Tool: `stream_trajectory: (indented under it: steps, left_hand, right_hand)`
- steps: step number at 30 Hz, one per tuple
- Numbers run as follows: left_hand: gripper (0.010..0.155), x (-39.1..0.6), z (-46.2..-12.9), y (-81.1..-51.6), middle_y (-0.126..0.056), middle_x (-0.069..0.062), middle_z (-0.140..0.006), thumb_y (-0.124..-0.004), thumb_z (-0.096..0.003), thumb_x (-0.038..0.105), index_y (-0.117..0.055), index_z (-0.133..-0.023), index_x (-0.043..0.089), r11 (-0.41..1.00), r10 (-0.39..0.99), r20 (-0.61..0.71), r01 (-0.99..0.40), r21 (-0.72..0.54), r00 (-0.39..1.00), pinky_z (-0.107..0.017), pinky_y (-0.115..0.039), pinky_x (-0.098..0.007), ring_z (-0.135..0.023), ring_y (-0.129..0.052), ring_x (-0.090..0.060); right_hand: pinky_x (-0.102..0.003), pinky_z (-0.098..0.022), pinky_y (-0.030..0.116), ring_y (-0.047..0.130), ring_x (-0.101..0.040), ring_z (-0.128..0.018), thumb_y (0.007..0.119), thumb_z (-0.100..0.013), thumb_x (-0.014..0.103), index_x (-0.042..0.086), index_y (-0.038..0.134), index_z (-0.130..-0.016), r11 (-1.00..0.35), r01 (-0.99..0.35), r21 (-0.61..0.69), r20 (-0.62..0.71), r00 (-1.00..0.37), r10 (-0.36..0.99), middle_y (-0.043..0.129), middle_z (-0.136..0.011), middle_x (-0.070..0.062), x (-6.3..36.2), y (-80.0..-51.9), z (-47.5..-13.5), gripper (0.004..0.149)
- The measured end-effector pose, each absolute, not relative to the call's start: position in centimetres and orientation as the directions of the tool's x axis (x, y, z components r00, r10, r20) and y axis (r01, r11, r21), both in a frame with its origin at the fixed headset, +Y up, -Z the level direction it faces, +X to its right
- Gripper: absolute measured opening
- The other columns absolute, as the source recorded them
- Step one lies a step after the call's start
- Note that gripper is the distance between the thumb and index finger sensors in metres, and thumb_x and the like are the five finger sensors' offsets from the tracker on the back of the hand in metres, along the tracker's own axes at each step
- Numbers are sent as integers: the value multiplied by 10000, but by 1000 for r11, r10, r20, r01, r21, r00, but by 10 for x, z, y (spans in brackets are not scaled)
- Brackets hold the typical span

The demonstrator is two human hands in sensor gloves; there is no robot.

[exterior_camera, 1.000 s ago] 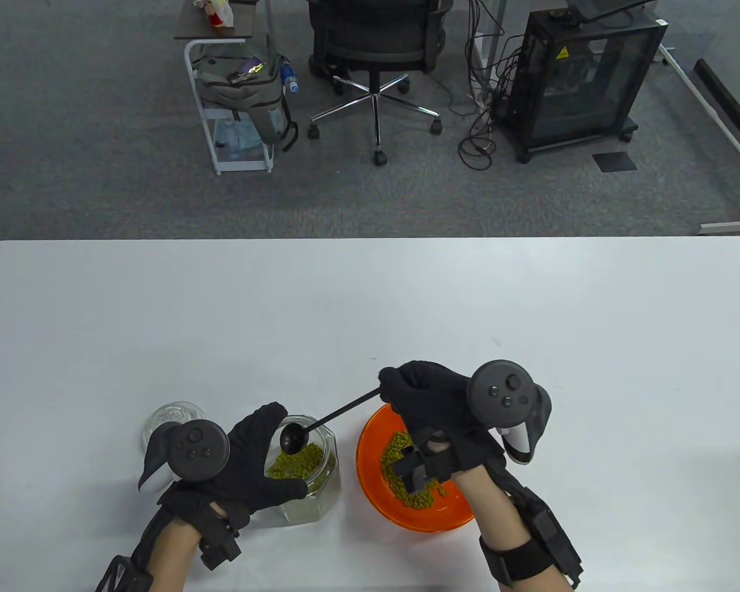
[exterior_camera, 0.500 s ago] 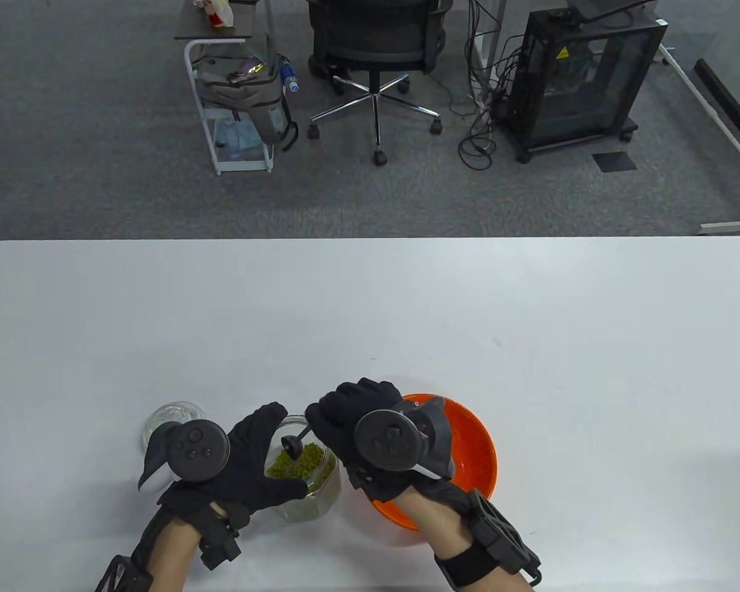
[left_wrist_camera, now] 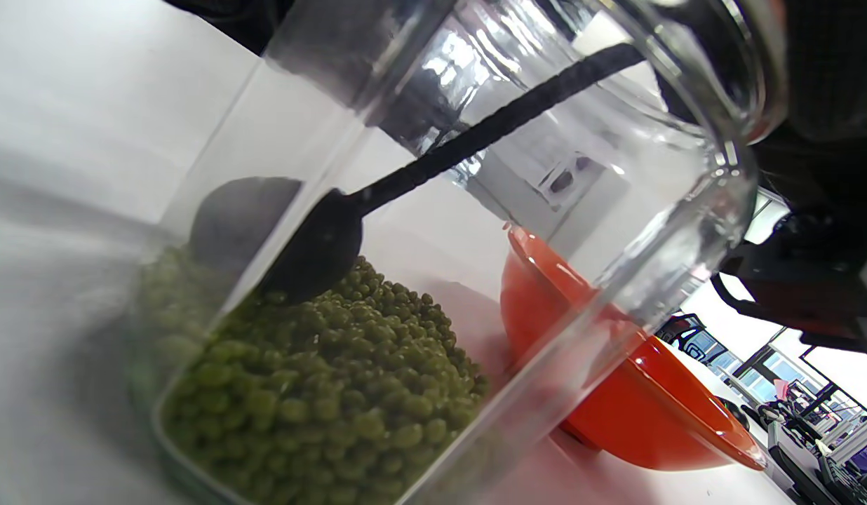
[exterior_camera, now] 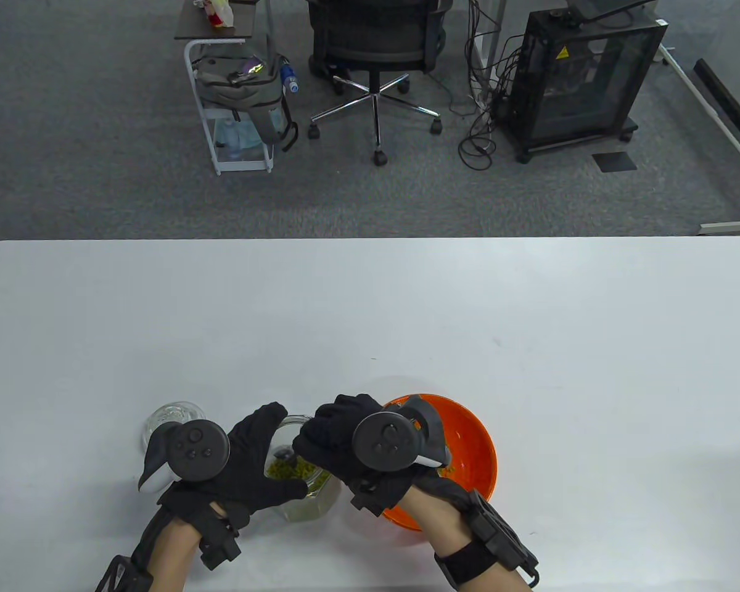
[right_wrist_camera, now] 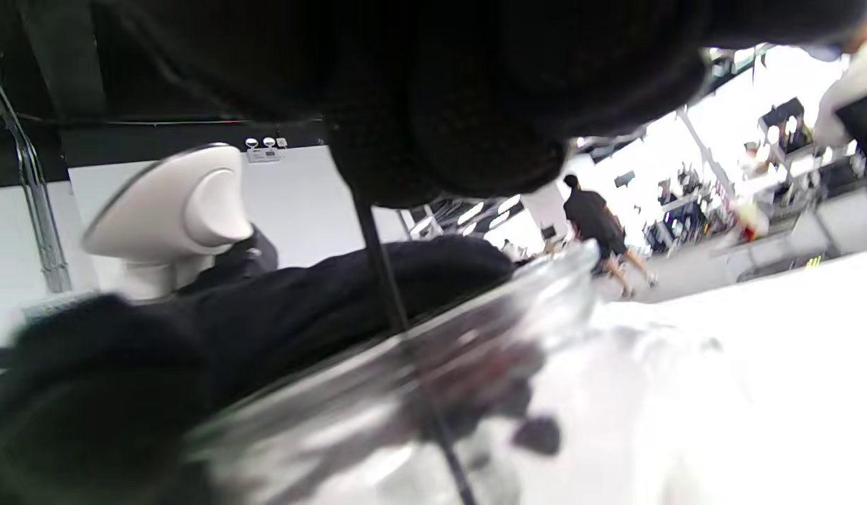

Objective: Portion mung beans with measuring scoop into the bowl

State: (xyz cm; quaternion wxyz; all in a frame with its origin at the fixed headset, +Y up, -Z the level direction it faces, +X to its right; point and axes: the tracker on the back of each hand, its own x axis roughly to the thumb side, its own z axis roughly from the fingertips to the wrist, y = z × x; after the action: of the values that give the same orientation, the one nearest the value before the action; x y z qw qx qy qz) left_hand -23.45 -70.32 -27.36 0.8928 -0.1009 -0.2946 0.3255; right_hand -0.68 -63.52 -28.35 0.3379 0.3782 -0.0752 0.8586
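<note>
A clear glass jar of green mung beans stands near the table's front edge. My left hand grips the jar from its left side. My right hand hovers over the jar mouth and holds the black measuring scoop by its thin handle. The scoop's round head is down inside the jar, touching the top of the beans. Right of the jar sits the orange bowl, partly covered by my right wrist, with a few beans showing in it.
A clear glass lid lies on the table left of my left hand. The white table stretches away behind the jar and bowl. Beyond its far edge stand an office chair, a cart and a black cabinet.
My right hand swung left from above the bowl to over the jar and lowered. The scoop tilted from nearly level to steep and dipped into the beans. The left hand stayed still.
</note>
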Motion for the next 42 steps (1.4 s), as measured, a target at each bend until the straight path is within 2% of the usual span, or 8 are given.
stream_trajectory:
  steps: [6, 13, 17, 21, 26, 34, 42]
  left_hand:
    - [1213, -234, -274, -703, -316, -322, -1154, -819, -436, 823, -211, -1097, 8, 768, 640, 461, -521, -372, 615, -719, -480, -767, -1039, -517, -603]
    - [1212, -234, -274, -703, -317, -320, -1154, -819, -435, 823, -212, -1097, 8, 770, 638, 461, -519, -371, 617, -719, -482, -766, -1039, -519, -603]
    - [1212, -234, -274, -703, -341, -319, -1147, -819, -436, 822, -213, -1097, 7, 770, 638, 461, -519, -372, 617, -719, -481, -766, -1038, -518, -604]
    - [1211, -235, -274, -703, -317, -321, -1154, -819, -437, 822, -212, -1097, 8, 770, 638, 461, -519, -372, 616, -719, -481, -766, -1039, -517, -604]
    - [1211, -234, -274, -703, -317, -321, -1154, -819, -437, 822, -211, -1097, 8, 769, 639, 461, -520, -372, 616, -719, -481, -766, -1040, -517, -603]
    - [1212, -234, -273, -703, -317, -320, -1154, -819, -436, 823, -212, -1097, 8, 768, 640, 460, -521, -372, 615, -720, -480, -766, -1040, -518, -602]
    - [1211, -234, -273, -703, -316, -321, -1154, -819, -436, 822, -213, -1096, 9, 768, 640, 460, -521, -372, 615, -719, -481, -766, -1040, -517, -603]
  right_hand:
    - [-412, -317, 832, 966, -271, -366, 820, -478, 450, 92, 976, -663, -707, -638, 305, 621, -430, 655, 1008, -564, -120, 3, -645, -295, 432]
    - [-401, -287, 839, 973, -260, -325, 811, -489, 442, 71, 980, -648, -558, -719, 414, 410, -400, 819, 1013, -529, -129, 18, -656, -312, 438]
    - [-390, -253, 846, 979, -249, -285, 813, -489, 438, 60, 988, -623, -481, -784, 393, 269, -402, 875, 1024, -490, -129, 33, -661, -319, 437]
    - [-376, -213, 852, 983, -235, -243, 814, -486, 436, 51, 993, -596, -469, -822, 323, 169, -437, 883, 1031, -451, -127, 47, -665, -320, 439]
    - [-378, -207, 847, 977, -237, -239, 809, -489, 431, 46, 988, -596, -379, -886, 265, 28, -386, 922, 1025, -449, -132, 64, -670, -320, 438]
    - [-377, -212, 847, 977, -236, -246, 805, -491, 434, 53, 985, -603, -353, -908, 226, 5, -361, 932, 1024, -458, -128, 79, -671, -318, 437]
    - [-373, -208, 847, 977, -235, -241, 804, -491, 436, 56, 986, -603, -271, -944, 190, -19, -279, 960, 1025, -457, -127, 95, -674, -319, 436]
